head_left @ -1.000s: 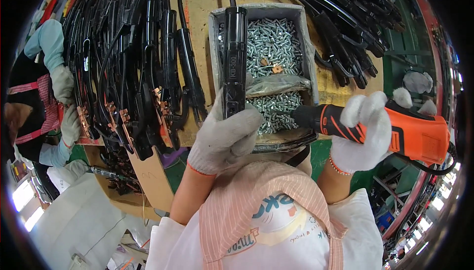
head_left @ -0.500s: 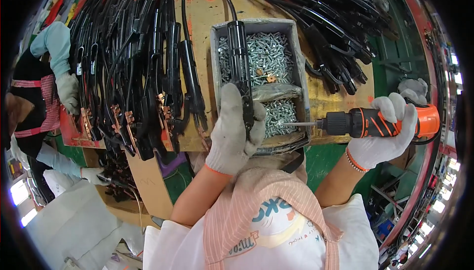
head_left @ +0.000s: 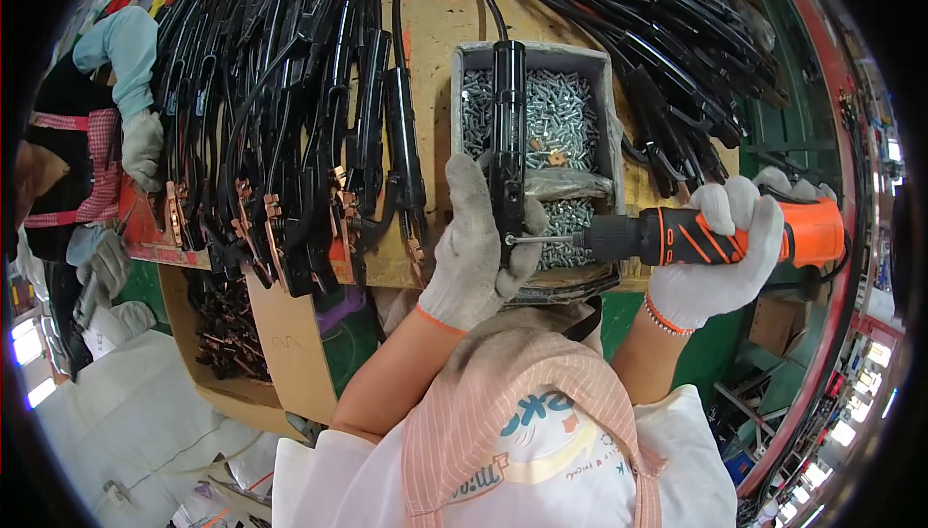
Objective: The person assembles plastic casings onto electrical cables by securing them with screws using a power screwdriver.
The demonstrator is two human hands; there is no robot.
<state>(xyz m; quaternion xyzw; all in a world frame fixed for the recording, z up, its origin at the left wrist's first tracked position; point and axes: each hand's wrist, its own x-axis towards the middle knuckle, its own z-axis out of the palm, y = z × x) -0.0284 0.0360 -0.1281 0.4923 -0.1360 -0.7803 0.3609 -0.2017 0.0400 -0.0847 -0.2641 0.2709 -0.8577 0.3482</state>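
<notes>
Left grip (head_left: 460,265) wraps a black tubular plastic handle (head_left: 508,122) above a grey box (head_left: 604,108) of silver screws (head_left: 563,120); right grip (head_left: 717,282), closed round an orange-and-black power screwdriver (head_left: 681,238), holds its slim metal bit (head_left: 551,239) to it (apparently screw-driving, calling for steady alignment)

The person (head_left: 541,431) is wearing pale gloves (head_left: 710,286) with orange hems (head_left: 442,321), a beaded bracelet (head_left: 667,323), a printed white shirt (head_left: 696,441), a striped pink apron (head_left: 454,402).
</notes>
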